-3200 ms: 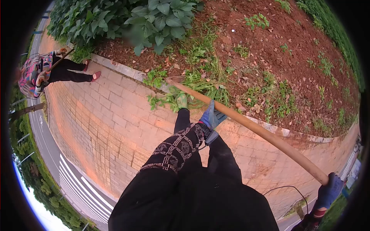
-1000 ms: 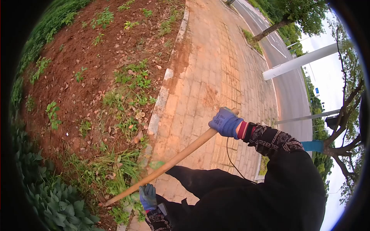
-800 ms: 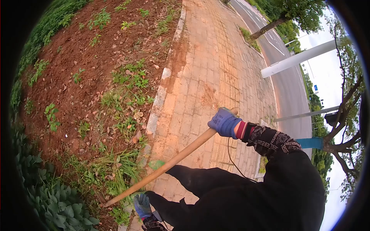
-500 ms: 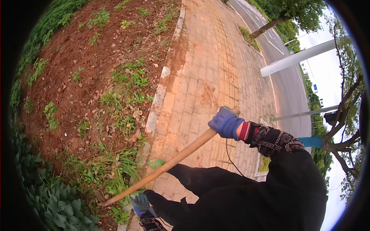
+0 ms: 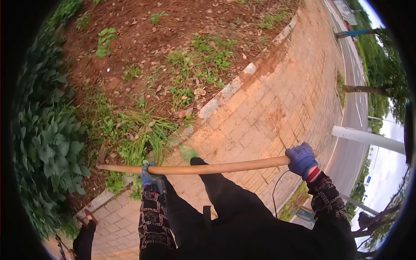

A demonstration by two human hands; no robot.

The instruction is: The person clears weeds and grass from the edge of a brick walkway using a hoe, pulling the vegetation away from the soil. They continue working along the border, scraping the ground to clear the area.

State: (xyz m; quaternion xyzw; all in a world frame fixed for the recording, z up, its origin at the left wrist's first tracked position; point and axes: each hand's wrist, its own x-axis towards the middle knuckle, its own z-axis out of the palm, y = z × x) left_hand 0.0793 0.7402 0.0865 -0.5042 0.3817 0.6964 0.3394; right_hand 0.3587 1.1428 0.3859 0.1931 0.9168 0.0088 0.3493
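A long wooden-handled hoe (image 5: 225, 167) lies nearly level across the view in front of my dark-clothed legs. My right hand (image 5: 301, 161), in a blue knitted glove, is closed round the handle near its upper end. Lower down, my left hand (image 5: 148, 174), also gloved, wraps the handle close to the hoe's head. That head rests among weeds and soil at the left, partly hidden and hard to make out. Cut or flattened grass (image 5: 147, 134) lies just beyond the left hand.
A pale kerb (image 5: 225, 93) divides the red soil bed (image 5: 130, 43) from the brick pavement (image 5: 268, 117). Leafy shrubs (image 5: 47, 143) crowd the left side. Another person's leg (image 5: 84, 238) shows at lower left. A white pole (image 5: 368, 139), trees and a road stand to the right.
My left hand has come up onto the lower handle, from beside it. The handle has swung from steeply slanted to nearly level, and the view has turned left.
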